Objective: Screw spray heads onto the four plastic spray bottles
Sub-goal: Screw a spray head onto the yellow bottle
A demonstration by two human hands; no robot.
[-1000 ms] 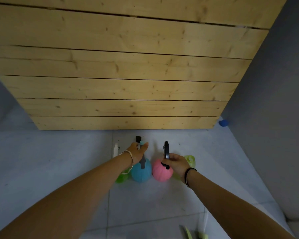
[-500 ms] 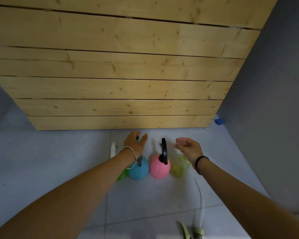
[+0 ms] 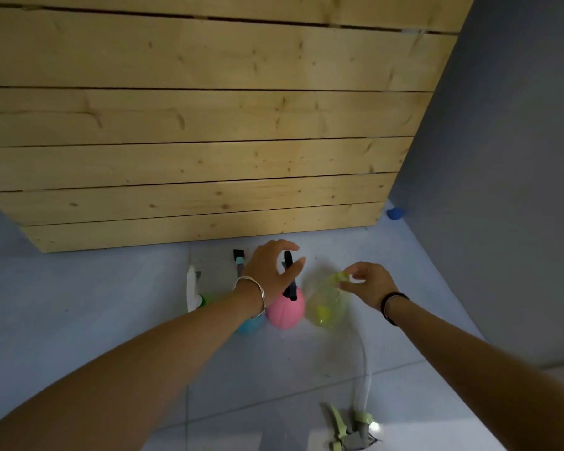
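Note:
Four round spray bottles stand in a row on the grey floor before the wooden crate. The green bottle point(image 3: 205, 300) carries a white head, the blue bottle point(image 3: 249, 325) and the pink bottle point(image 3: 286, 311) carry black heads. The clear yellow bottle point(image 3: 325, 305) at the right has no head; my right hand point(image 3: 367, 283) pinches its neck. My left hand point(image 3: 271, 270) hovers open above the pink bottle's head, fingers spread, and hides most of the blue bottle. A loose pale green spray head point(image 3: 350, 429) with a white tube lies near the bottom edge.
A large crate of pine planks point(image 3: 192, 141) stands right behind the bottles. A grey wall point(image 3: 502, 190) runs along the right, with a small blue object point(image 3: 395, 213) at its foot.
My right hand let go of the pink bottle's head and moved right onto the yellow bottle's neck. My left hand left the blue bottle's head and shifted right, over the pink one.

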